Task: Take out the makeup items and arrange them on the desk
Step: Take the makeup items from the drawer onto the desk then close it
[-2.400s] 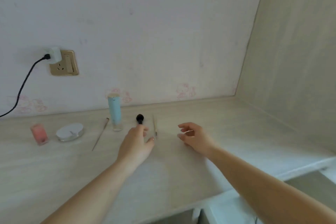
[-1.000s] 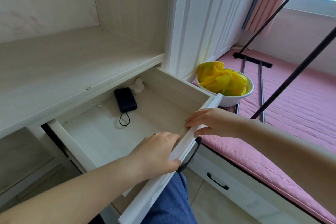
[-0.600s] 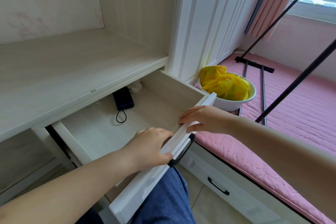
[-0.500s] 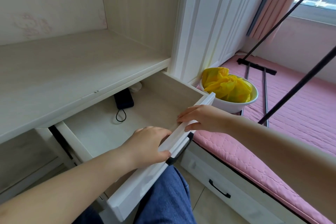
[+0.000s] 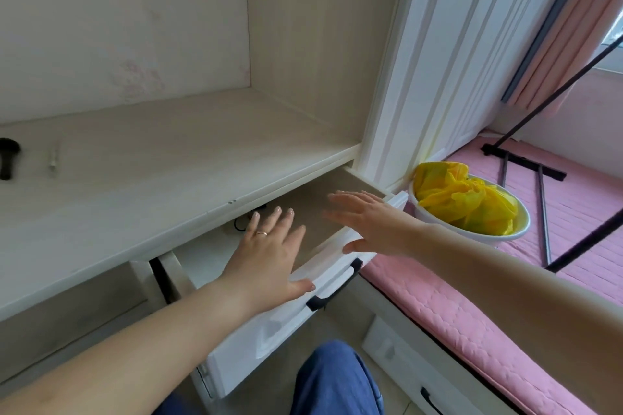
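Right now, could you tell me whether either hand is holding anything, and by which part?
Nothing is held. The left hand and right hand are flat, fingers straight, over the drawer front.

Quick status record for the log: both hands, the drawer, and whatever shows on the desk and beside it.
left hand: open, fingers spread over the drawer, thumb at its front edge
right hand: open, flat, thumb at the front edge
drawer: partly open, black handle free
desk: black brush and a thin stick at far left
white bowl: holds yellow bag, right of drawer
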Available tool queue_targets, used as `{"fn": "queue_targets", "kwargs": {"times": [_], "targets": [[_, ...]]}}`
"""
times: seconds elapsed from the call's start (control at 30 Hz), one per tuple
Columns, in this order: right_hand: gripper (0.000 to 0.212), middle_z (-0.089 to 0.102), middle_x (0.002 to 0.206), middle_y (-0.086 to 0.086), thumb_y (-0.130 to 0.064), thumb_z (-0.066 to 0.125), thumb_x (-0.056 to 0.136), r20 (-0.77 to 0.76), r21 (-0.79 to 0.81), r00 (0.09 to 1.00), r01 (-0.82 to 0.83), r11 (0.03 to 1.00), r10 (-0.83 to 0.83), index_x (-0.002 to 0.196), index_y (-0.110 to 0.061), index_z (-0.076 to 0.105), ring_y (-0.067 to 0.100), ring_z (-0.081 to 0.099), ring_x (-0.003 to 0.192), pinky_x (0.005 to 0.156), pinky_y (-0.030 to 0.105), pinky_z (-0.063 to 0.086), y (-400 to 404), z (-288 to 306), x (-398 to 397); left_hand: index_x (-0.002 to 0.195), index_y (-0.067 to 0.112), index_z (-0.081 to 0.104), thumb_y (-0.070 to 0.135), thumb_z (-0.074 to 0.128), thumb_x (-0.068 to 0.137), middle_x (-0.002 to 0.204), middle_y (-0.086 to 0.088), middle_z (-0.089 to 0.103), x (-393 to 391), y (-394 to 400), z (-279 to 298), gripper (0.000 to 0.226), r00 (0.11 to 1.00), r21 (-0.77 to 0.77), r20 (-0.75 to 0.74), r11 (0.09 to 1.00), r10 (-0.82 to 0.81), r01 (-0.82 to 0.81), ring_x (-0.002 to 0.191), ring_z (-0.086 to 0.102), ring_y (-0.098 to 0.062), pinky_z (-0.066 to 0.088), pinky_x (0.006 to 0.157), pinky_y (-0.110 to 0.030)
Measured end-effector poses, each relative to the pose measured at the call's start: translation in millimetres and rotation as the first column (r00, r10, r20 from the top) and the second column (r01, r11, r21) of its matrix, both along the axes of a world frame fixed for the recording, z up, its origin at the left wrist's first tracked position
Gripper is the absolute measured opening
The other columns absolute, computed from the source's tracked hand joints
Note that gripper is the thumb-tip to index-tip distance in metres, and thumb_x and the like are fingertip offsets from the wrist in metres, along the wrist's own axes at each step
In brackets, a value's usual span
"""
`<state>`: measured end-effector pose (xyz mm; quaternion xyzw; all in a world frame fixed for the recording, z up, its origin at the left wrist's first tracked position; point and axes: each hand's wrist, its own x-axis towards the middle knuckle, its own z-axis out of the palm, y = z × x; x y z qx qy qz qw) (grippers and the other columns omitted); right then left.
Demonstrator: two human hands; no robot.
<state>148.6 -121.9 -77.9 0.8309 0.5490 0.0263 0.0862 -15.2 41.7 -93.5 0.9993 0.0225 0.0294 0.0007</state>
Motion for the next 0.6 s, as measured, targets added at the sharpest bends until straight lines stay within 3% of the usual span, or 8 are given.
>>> {"fn": "queue_targets", "kwargs": {"times": [0.1,0.2,0.4,0.6], "targets": [[0.087,-0.003,0.16,0.002,-0.049,0.059,0.084,0.059,-0.069,0.998,-0.014,0.998,0.018,0.15,-0.032,0.003,0.021,-0.004,0.147,0.12,0.046,0.009,23,4,5,0.15,0.013,-0.004,0.077,0.038,0.077,0.157,-0.011,-0.017,0,17,4,0.105,0.995,0.053,0.003,0.994,0.098,-0.098,0.145,-0.017,-0.027,-0.011,0.115,-0.045],[0.093,-0.01,0.159,0.005,-0.048,0.06,0.084,0.104,-0.107,0.993,-0.04,0.993,0.051,0.15,-0.03,-0.004,0.023,-0.007,0.147,0.119,0.045,0.005,43,14,5,0.149,0.009,-0.007,0.08,0.038,0.074,0.157,-0.014,-0.019,3,31,8,0.113,0.985,0.078,0.014,0.982,0.171,-0.172,0.144,-0.018,-0.03,-0.012,0.114,-0.048],[0.101,-0.013,0.158,0.009,-0.047,0.064,0.082,0.158,-0.162,0.98,-0.092,0.982,0.118,0.149,-0.026,-0.009,0.025,-0.008,0.146,0.119,0.046,0.006,77,25,8,0.148,0.009,-0.011,0.082,0.041,0.071,0.157,-0.014,-0.018,10,50,15,0.119,0.973,0.114,0.01,0.966,0.232,-0.232,0.144,-0.018,-0.03,-0.011,0.115,-0.05],[0.106,-0.008,0.159,0.011,-0.044,0.068,0.08,0.15,-0.162,0.973,-0.148,0.976,0.173,0.149,-0.023,-0.01,0.024,-0.005,0.147,0.119,0.038,0.007,103,25,17,0.149,0.007,-0.008,0.08,0.049,0.068,0.159,-0.012,-0.009,24,66,23,0.122,0.975,0.17,-0.017,0.962,0.222,-0.216,0.146,-0.011,-0.029,-0.005,0.117,-0.052]]}}
